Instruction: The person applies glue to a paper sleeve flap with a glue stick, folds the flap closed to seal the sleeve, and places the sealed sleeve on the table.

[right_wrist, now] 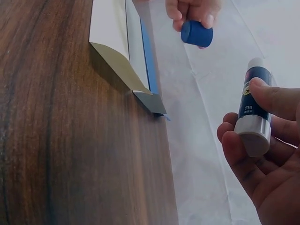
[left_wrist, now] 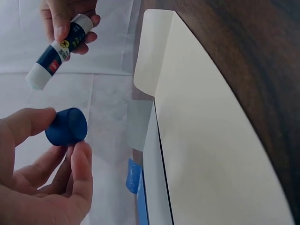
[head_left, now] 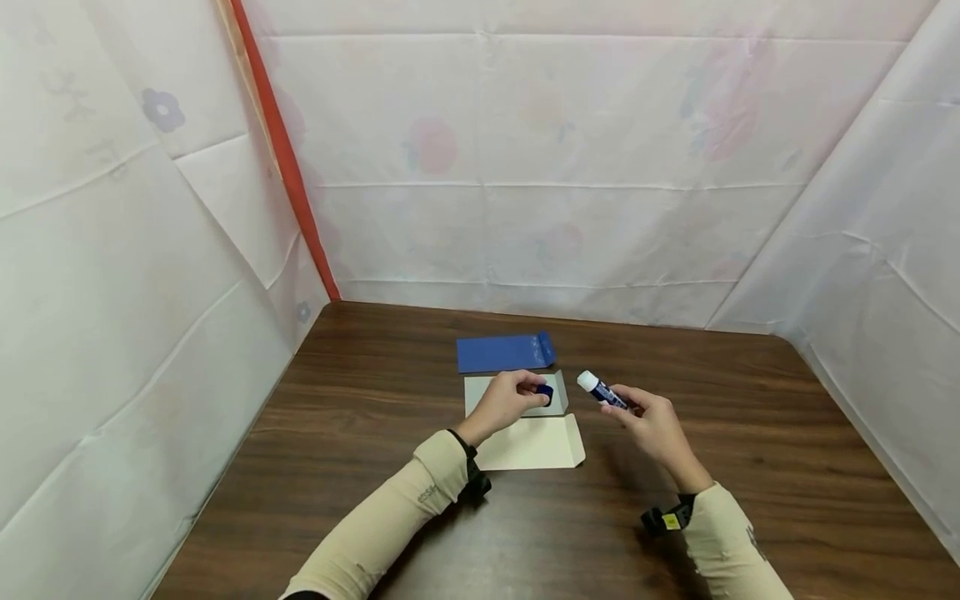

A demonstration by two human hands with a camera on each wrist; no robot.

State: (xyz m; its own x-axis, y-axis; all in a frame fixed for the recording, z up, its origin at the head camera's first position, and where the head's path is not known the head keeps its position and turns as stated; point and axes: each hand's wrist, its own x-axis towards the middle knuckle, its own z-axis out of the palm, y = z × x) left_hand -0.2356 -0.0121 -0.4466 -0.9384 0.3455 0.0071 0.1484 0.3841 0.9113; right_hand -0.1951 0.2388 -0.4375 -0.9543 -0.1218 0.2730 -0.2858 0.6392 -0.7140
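Observation:
My left hand (head_left: 508, 400) pinches a blue glue stick cap (left_wrist: 67, 127) between thumb and fingers, above the envelopes. To its right, my right hand (head_left: 651, 421) grips an uncapped glue stick (head_left: 602, 390), its white end tilted up and to the left. The stick has a dark blue label and a white base, seen in the right wrist view. Under the left hand lie a grey envelope (head_left: 477, 387) and a cream envelope (head_left: 536, 446), each with its flap unfolded to the right. Behind them is a blue envelope (head_left: 495, 354), with pale marks near its flap.
The envelopes form a column on the dark wood table (head_left: 360, 433). White sheeting (head_left: 600, 150) hangs along the back and both sides, with a red strip (head_left: 288, 167) at the back left corner. Each wrist wears a black strapped camera.

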